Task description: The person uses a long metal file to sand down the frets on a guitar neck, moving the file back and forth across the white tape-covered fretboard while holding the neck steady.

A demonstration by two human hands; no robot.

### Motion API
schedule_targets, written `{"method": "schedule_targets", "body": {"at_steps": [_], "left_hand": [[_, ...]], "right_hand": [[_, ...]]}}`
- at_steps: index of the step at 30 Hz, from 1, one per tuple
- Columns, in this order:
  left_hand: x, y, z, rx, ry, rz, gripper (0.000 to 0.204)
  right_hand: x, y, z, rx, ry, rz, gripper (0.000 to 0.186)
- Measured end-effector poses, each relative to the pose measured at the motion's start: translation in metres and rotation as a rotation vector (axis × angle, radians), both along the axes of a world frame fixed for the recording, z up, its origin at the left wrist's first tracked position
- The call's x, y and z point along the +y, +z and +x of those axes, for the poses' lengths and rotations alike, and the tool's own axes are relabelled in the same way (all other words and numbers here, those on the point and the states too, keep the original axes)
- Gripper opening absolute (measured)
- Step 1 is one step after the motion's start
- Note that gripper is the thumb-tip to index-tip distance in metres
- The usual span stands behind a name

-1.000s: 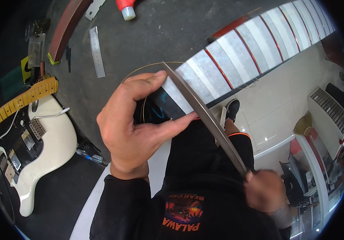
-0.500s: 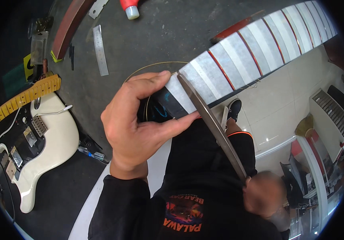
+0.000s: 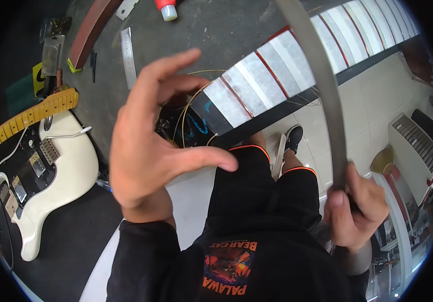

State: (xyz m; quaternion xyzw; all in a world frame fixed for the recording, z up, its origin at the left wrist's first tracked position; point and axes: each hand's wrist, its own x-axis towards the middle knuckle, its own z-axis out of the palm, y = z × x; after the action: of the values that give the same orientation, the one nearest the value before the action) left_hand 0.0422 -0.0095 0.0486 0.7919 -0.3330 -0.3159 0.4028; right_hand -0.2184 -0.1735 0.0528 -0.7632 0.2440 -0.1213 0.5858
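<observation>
A guitar neck (image 3: pixel 249 82) runs diagonally from the middle to the upper right, its fretboard covered in pale tape with reddish fret strips showing between the pieces. Loose strings (image 3: pixel 182 118) curl around its dark headstock end. My left hand (image 3: pixel 143 136) is beside that end, thumb and fingers spread, holding nothing. In my right hand (image 3: pixel 360 211), at the lower right, is the end of a long grey metal file (image 3: pixel 327 95). The blade rises steeply and passes in front of the taped neck; whether it touches the neck I cannot tell.
A white electric guitar body (image 3: pixel 70 166) and a separate maple neck (image 3: pixel 30 118) lie on the dark bench at left. Farther back are a steel ruler (image 3: pixel 127 55), a red bottle (image 3: pixel 168 11) and a curved reddish-brown block (image 3: pixel 88 38). A broom (image 3: pixel 381 160) stands at right.
My left hand has let go of the neck's end and moved left, its fingers spreading. My right hand has lifted the file away from the end fret and swung it upright, rightward across the neck.
</observation>
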Motion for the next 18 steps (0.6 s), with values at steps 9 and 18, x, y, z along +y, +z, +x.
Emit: {"method": "schedule_targets", "body": {"at_steps": [9, 18], "left_hand": [[-0.051, -0.011, 0.081, 0.082, -0.428, -0.055, 0.105], [-0.023, -0.032, 0.093, 0.077, -0.840, -0.113, 0.118]], "right_hand": [[0.007, 0.017, -0.065, 0.088, 0.094, -0.376, 0.055], [0.031, 0.018, -0.065, 0.188, 0.210, -0.577, 0.059]]}}
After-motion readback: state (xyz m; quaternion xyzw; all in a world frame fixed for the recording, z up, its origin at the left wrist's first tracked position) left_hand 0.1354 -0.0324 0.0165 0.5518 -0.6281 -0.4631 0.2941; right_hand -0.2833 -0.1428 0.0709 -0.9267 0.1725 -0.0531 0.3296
